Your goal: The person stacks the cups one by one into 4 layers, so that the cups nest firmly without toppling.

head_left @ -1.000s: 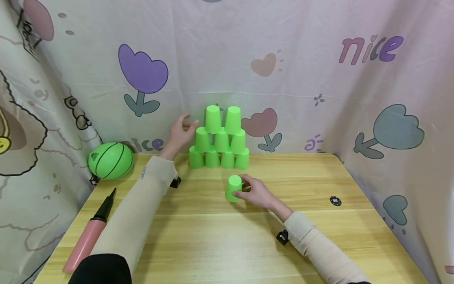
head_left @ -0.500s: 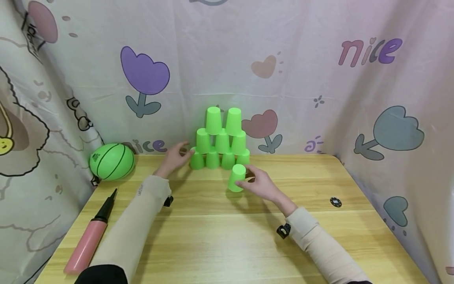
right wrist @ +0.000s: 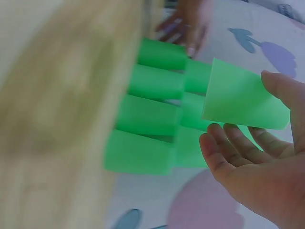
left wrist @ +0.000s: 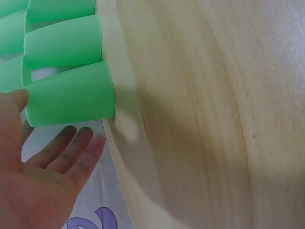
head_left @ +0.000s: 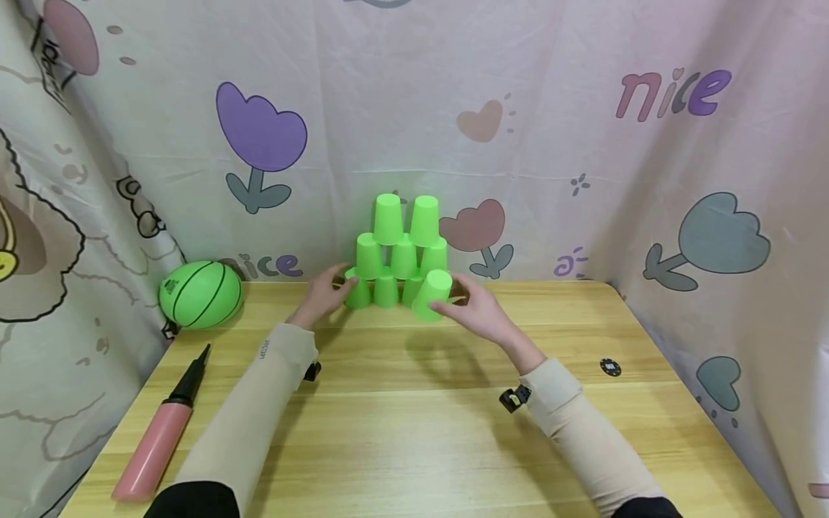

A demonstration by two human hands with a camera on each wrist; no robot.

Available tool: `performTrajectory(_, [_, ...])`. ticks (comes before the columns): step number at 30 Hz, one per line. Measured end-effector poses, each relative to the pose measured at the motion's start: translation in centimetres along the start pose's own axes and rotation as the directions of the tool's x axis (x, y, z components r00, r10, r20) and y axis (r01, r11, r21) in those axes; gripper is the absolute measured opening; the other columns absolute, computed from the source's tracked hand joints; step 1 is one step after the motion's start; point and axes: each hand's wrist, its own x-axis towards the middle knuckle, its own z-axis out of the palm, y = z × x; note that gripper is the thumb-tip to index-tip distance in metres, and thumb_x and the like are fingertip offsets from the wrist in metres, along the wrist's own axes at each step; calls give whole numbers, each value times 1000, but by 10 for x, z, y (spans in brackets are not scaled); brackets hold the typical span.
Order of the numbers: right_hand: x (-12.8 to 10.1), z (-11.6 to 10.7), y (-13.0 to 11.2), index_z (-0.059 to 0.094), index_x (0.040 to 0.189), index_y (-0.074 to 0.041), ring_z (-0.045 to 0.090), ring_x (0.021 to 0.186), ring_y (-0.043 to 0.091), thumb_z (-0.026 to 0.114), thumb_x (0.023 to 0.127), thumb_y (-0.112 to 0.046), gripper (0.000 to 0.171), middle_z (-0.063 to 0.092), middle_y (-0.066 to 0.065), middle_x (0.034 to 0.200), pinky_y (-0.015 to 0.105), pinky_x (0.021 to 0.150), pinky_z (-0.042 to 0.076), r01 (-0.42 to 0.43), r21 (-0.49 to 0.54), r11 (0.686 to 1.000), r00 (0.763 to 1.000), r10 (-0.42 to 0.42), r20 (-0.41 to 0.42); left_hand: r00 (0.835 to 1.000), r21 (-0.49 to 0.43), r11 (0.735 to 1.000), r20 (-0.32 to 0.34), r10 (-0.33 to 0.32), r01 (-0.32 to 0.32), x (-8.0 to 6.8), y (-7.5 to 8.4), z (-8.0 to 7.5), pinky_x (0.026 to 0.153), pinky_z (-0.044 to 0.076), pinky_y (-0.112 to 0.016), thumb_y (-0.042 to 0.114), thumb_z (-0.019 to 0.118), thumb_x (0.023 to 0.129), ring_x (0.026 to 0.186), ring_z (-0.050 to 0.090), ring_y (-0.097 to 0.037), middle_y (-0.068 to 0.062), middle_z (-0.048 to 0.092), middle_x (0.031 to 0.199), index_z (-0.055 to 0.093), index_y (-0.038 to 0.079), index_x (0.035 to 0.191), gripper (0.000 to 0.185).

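A pyramid of upside-down green cups stands at the back of the table: a row of several at the bottom, three above, two on top. My right hand holds a loose green cup, slightly tilted, between thumb and fingers in front of the pyramid's lower right; it hides part of the bottom row. My left hand is at the bottom-left cup. In the left wrist view its thumb is at that cup's narrow end, and the extended fingers lie beside the wall without curling round it.
A green ball sits at the table's back left corner. In front of it lies a pink hand pump with a black nozzle. A black-and-white chip lies toward the right. A patterned curtain hangs right behind the pyramid.
My right hand has lifted the loose cup off the table and carried it back toward the pyramid. My left hand has come down from beside the upper rows to the bottom-left cup.
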Motion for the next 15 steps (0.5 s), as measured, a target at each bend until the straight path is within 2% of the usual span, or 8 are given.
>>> performTrajectory(6, [25, -20, -37, 60, 144, -12, 71, 114, 31, 81, 94, -29, 57, 72, 11, 124, 45, 98, 62, 51, -24, 998, 997, -52, -53, 999, -11, 999, -12, -35, 35, -2, 1, 0, 109, 53, -60, 40, 53, 111, 132, 58, -45, -29, 57, 145, 37, 10, 163, 62])
performTrajectory(15, [60, -39, -81, 60, 144, -17, 69, 118, 26, 79, 94, -39, 57, 72, 6, 126, 43, 104, 57, 80, -90, 993, 991, -89, -101, 997, -37, 997, 10, -71, 71, -1, 3, 1, 104, 58, -56, 42, 53, 110, 130, 59, -44, -27, 57, 146, 38, 15, 163, 62])
